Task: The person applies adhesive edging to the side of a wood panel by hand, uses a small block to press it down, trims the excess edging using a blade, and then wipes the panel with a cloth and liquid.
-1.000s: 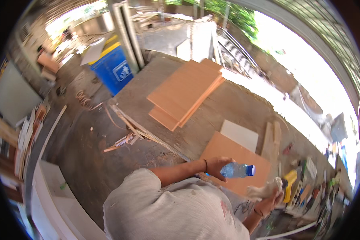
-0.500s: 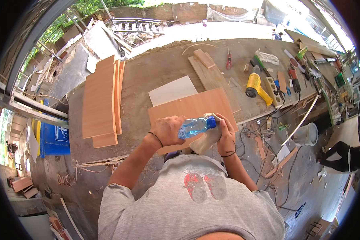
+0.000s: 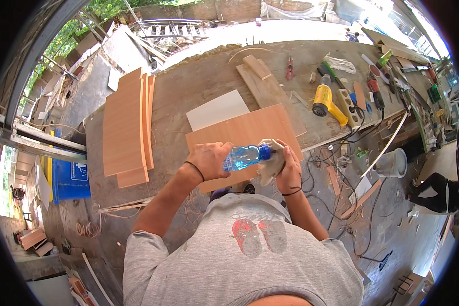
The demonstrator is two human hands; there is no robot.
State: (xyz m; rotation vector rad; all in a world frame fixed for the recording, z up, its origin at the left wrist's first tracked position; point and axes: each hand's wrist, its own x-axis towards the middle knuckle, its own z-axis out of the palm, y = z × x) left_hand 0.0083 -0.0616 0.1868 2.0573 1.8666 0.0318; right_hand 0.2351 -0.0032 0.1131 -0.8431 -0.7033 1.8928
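Note:
My left hand (image 3: 209, 162) is wrapped round the base of a clear plastic bottle (image 3: 242, 157) with a blue cap area at its neck. The bottle lies nearly level, its neck pointing right against a pale, off-white cloth (image 3: 271, 167). My right hand (image 3: 289, 171) holds that cloth, bunched up and hanging from the fingers, right at the bottle's mouth. Whether the cap is on or something wet comes out cannot be seen. Beneath both hands lies a wood-coloured board (image 3: 245, 131) at the table's front edge, with a white panel (image 3: 218, 109) behind it.
Stacked wood-coloured boards (image 3: 125, 125) lie at the left of the worktable (image 3: 188, 84). On its right are a yellow heat gun (image 3: 327, 105), a power strip (image 3: 350, 108) and red-handled pliers (image 3: 289, 69). Cables (image 3: 336, 196) tangle on the floor near a bucket (image 3: 391, 163); a blue bin (image 3: 70, 178) stands left.
The cloth has been gathered up to the bottle's mouth, where before it hung lower. The bottle has shifted slightly left and is a little more level.

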